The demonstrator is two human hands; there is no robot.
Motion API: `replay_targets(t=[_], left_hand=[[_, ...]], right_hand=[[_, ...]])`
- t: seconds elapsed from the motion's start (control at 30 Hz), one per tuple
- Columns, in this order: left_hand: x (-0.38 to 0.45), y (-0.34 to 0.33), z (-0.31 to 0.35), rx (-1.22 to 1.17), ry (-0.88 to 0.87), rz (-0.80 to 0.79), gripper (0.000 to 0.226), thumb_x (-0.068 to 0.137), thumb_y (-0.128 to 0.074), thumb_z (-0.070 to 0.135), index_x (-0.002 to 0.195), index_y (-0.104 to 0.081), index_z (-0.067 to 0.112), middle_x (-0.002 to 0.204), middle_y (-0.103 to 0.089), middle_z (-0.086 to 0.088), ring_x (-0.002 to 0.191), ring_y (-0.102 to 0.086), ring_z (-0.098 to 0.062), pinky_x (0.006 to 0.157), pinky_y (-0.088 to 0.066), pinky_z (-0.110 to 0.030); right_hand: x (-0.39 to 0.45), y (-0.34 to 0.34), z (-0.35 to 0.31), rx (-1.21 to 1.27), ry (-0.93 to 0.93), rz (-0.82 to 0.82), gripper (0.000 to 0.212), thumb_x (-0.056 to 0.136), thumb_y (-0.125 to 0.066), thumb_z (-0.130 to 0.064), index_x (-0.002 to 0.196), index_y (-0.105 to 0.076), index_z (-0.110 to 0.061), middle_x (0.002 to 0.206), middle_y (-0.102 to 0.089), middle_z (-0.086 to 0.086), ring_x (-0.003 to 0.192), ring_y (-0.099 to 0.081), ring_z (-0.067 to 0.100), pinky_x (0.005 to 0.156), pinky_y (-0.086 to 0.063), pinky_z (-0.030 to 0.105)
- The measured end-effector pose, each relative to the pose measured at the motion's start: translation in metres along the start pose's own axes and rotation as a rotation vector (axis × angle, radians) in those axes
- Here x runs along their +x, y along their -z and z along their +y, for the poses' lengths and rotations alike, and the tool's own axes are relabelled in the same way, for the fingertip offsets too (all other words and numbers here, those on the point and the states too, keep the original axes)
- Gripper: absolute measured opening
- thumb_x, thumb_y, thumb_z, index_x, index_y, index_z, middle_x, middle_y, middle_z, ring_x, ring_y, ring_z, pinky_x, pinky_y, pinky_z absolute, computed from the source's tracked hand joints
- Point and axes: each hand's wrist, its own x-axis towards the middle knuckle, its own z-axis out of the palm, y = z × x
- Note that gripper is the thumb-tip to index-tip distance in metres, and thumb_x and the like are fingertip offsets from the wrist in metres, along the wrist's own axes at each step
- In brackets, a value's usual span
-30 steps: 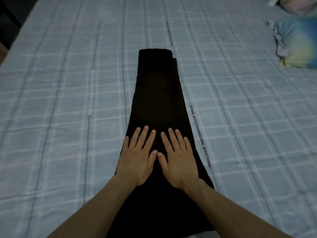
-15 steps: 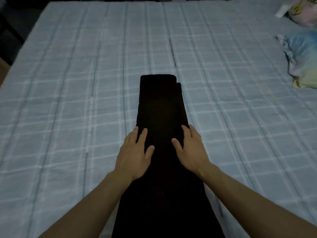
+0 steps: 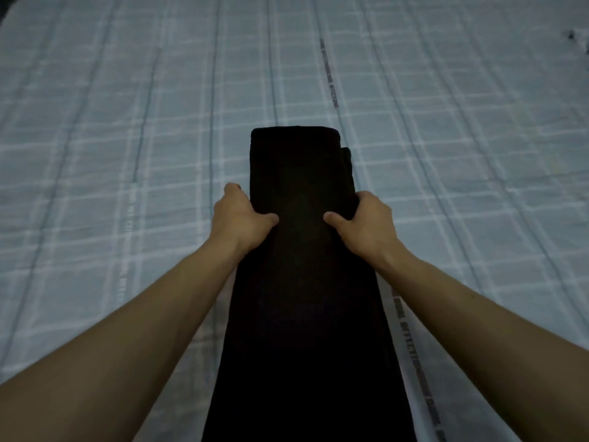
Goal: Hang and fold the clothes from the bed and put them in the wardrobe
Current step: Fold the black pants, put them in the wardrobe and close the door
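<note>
My left hand (image 3: pixel 237 220) and right hand (image 3: pixel 366 223), flat on top a moment ago, now clamp the black garment's (image 3: pixel 302 282) side edges on the bed (image 3: pixel 127 154), thumbs over, fingers tucked under, so the next fold looks imminent.

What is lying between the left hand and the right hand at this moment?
In the head view, only the black folded garment lies between the left hand and the right hand; each grips one long edge, thumbs on top.
</note>
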Motion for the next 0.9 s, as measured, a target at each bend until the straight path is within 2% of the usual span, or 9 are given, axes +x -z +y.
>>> replay_targets(t=[0.07,0.13,0.17,0.3,0.4,0.53,0.7,0.8,0.9], left_hand=[[0.000,0.001,0.003,-0.160,0.063,-0.040,0.039,0.078,-0.081,0.015,0.111,-0.059,0.016,0.107,-0.067,-0.002,0.084,-0.066,-0.015,0.069,-0.058,-0.029],[-0.009,0.005,0.008,-0.288,0.081,-0.065,0.040,0.080,-0.078,0.009,0.117,-0.064,0.016,0.110,-0.070,-0.003,0.093,-0.069,-0.019,0.083,-0.060,-0.038],[-0.016,0.008,0.010,-0.327,0.068,-0.064,0.045,0.080,-0.077,0.006,0.121,-0.062,0.017,0.110,-0.069,-0.001,0.096,-0.069,-0.019,0.085,-0.059,-0.038],[-0.050,0.030,0.022,-0.401,-0.038,-0.063,0.057,0.074,-0.078,-0.005,0.122,-0.060,0.020,0.106,-0.068,0.008,0.094,-0.067,-0.011,0.077,-0.058,-0.026],[-0.083,0.052,0.028,-0.445,-0.127,-0.085,0.055,0.071,-0.079,-0.009,0.109,-0.062,0.027,0.098,-0.071,0.014,0.085,-0.070,-0.005,0.063,-0.056,-0.014],[-0.136,0.083,0.026,-0.531,-0.234,-0.123,0.052,0.070,-0.082,-0.004,0.112,-0.065,0.022,0.098,-0.075,0.012,0.090,-0.072,-0.004,0.069,-0.057,-0.017],[-0.197,0.108,0.021,-0.518,-0.398,-0.107,0.045,0.070,-0.080,-0.005,0.105,-0.067,0.020,0.095,-0.075,0.005,0.089,-0.073,-0.012,0.066,-0.056,-0.019],[-0.238,0.112,0.010,-0.530,-0.513,-0.125,0.046,0.073,-0.082,-0.002,0.096,-0.072,0.037,0.097,-0.075,0.008,0.094,-0.072,-0.011,0.068,-0.057,-0.021],[-0.273,0.116,-0.008,-0.417,-0.667,-0.049,0.044,0.072,-0.087,0.017,0.097,-0.068,0.049,0.097,-0.074,0.018,0.090,-0.071,-0.003,0.069,-0.056,-0.016]], right_hand=[[-0.001,0.004,-0.003,0.066,-0.021,-0.007,0.042,0.086,-0.075,-0.030,0.119,-0.060,-0.007,0.112,-0.067,0.009,0.097,-0.066,0.022,0.079,-0.055,0.030],[-0.008,0.011,-0.009,0.157,-0.022,-0.005,0.039,0.086,-0.075,-0.026,0.118,-0.061,-0.010,0.111,-0.067,0.006,0.096,-0.066,0.020,0.083,-0.057,0.032],[-0.013,0.015,-0.012,0.201,-0.012,-0.002,0.038,0.086,-0.075,-0.023,0.118,-0.060,-0.011,0.111,-0.067,0.004,0.096,-0.066,0.018,0.085,-0.058,0.033],[-0.041,0.036,-0.027,0.332,0.078,0.022,0.039,0.084,-0.076,-0.015,0.117,-0.056,-0.019,0.110,-0.065,-0.002,0.097,-0.066,0.014,0.087,-0.059,0.036],[-0.066,0.054,-0.038,0.405,0.163,0.008,0.036,0.080,-0.077,-0.009,0.107,-0.058,-0.022,0.103,-0.067,-0.003,0.091,-0.069,0.012,0.081,-0.061,0.036],[-0.109,0.080,-0.044,0.429,0.286,-0.026,0.039,0.073,-0.079,-0.005,0.101,-0.058,-0.022,0.094,-0.069,-0.006,0.084,-0.071,0.007,0.072,-0.061,0.028],[-0.174,0.106,-0.041,0.392,0.464,-0.117,0.046,0.071,-0.079,-0.012,0.106,-0.055,-0.030,0.096,-0.067,-0.019,0.093,-0.068,0.003,0.073,-0.055,0.016],[-0.207,0.116,-0.032,0.368,0.556,-0.168,0.048,0.074,-0.080,-0.011,0.111,-0.059,-0.033,0.102,-0.069,-0.016,0.099,-0.067,0.006,0.082,-0.055,0.022],[-0.234,0.124,-0.017,0.305,0.599,-0.231,0.037,0.078,-0.080,-0.012,0.103,-0.063,-0.034,0.098,-0.071,-0.009,0.095,-0.069,0.012,0.082,-0.057,0.027]])
